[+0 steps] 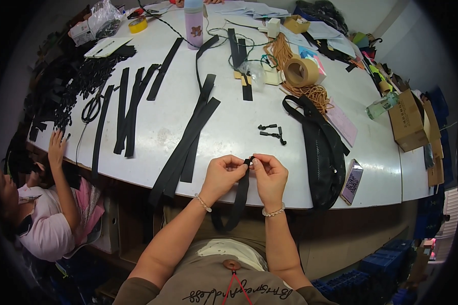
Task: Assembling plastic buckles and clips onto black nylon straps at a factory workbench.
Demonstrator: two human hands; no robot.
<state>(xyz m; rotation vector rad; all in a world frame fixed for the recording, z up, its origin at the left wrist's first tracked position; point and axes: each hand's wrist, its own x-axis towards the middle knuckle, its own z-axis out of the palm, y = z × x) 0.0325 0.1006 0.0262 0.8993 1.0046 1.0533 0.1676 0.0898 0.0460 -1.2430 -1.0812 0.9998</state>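
A black webbing strap [242, 190] hangs in a loop over the table's near edge, its upper end pinched between my hands. The fingers of my left hand [222, 175] are closed on that end. Close beside it, my right hand [269, 175] pinches a small dark piece at the strap's tip, too small to name. Beyond my hands lie a few small black fittings [273, 133], probably plastic pulls. To my left, long black straps [188, 137] cross each other on the table, and their ends overhang the edge.
A black sling bag [323, 157] and a phone [352, 182] lie on the right of the white table [229, 129]. Farther back are a tape roll [300, 71], tan cord [279, 51] and a bottle [193, 25]. Scissors [91, 108] lie left, near another person's hand [57, 147].
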